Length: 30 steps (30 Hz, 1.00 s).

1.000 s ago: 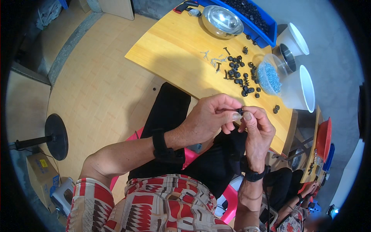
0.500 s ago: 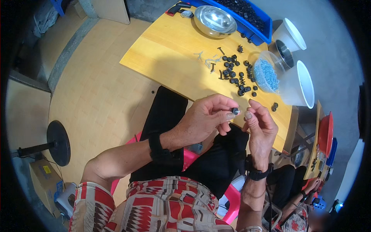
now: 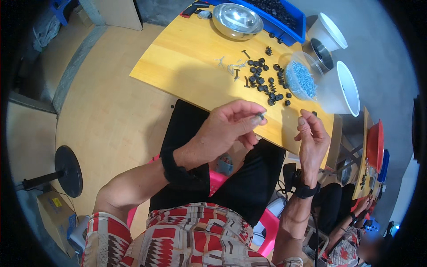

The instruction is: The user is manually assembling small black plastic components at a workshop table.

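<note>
My left hand (image 3: 229,127) pinches a small dark plastic part (image 3: 260,116) between thumb and forefinger, above the table's near edge. My right hand (image 3: 312,140) is apart from it to the right, thumb and forefinger tips close together; whether anything lies between them is hidden. Just beyond those fingertips a black part (image 3: 314,114) shows on the yellow table (image 3: 187,58). Farther back lie several round black knob-like parts (image 3: 260,80) and a few black T-shaped pieces (image 3: 236,74). Loose silvery screws (image 3: 230,68) are scattered to their left.
A clear bowl of bluish screws (image 3: 302,80) stands by two white buckets (image 3: 341,89) and a dark-filled metal bowl (image 3: 322,54). At the back are a shiny steel bowl (image 3: 238,21), a blue crate of black parts (image 3: 296,33) and a black-handled tool (image 3: 194,9). Another person (image 3: 342,240) sits right.
My right hand has moved away from my left, to the right, and its fingertips have drawn closer together. My left hand keeps the part, turned slightly. The whole view has shifted a little.
</note>
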Motion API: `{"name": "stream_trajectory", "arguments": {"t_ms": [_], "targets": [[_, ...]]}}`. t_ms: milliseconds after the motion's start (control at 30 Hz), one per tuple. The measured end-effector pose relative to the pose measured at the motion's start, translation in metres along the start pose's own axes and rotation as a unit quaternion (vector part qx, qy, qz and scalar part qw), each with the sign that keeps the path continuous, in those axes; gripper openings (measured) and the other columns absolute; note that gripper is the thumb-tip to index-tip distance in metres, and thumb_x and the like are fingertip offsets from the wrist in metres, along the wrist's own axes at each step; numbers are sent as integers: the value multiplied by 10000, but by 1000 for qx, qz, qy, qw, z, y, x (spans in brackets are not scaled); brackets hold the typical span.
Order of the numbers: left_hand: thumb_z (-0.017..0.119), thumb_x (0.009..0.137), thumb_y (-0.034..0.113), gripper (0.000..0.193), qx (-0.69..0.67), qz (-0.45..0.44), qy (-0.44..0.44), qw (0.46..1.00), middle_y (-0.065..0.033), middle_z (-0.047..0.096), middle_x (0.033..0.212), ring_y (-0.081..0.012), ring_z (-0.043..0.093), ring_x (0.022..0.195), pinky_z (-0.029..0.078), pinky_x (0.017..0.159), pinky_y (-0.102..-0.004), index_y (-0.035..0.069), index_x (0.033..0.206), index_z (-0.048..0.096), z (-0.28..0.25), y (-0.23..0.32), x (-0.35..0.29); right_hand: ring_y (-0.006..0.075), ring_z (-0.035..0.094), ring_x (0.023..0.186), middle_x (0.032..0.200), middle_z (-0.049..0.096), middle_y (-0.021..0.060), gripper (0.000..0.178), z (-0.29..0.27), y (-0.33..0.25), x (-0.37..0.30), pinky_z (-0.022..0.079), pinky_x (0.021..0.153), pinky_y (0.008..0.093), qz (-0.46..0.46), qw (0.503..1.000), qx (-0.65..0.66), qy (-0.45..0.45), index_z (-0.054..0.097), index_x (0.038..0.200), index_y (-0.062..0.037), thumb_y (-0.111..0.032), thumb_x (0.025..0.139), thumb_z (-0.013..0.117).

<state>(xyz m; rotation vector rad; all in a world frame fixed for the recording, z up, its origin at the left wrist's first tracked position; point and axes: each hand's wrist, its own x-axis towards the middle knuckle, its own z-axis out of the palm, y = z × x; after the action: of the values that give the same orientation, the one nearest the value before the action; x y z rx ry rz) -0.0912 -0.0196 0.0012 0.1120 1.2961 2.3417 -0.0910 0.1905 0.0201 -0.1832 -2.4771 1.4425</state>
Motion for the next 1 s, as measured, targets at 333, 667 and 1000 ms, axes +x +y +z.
{"name": "stream_trajectory", "arguments": {"t_ms": [333, 667, 1000], "targets": [[510, 882, 128, 211, -23, 12, 14, 1000, -91, 609, 974, -109, 585, 654, 508, 582, -244, 58, 1081, 509, -7, -5, 3, 57, 504, 625, 798, 614, 31, 190, 7, -4, 27, 427, 491, 198, -10, 997, 42, 59, 631, 981, -21, -129, 827, 602], [503, 887, 140, 234, -21, -11, 5, 1000, -88, 595, 988, -94, 576, 654, 493, 581, -228, 53, 1105, 500, -5, -5, 1, 116, 533, 645, 783, 614, 81, 155, 22, 2, 28, 444, 610, 247, -46, 994, -89, -41, 631, 920, 19, -61, 789, 615], [478, 899, 151, 249, -23, -7, -7, 1000, -90, 592, 990, -78, 573, 655, 494, 592, -215, 60, 1131, 491, -7, -10, 3, 234, 580, 591, 709, 607, 142, 207, 39, -3, 22, 458, 565, 327, -105, 971, -202, -70, 616, 839, 16, -157, 736, 663]]}}
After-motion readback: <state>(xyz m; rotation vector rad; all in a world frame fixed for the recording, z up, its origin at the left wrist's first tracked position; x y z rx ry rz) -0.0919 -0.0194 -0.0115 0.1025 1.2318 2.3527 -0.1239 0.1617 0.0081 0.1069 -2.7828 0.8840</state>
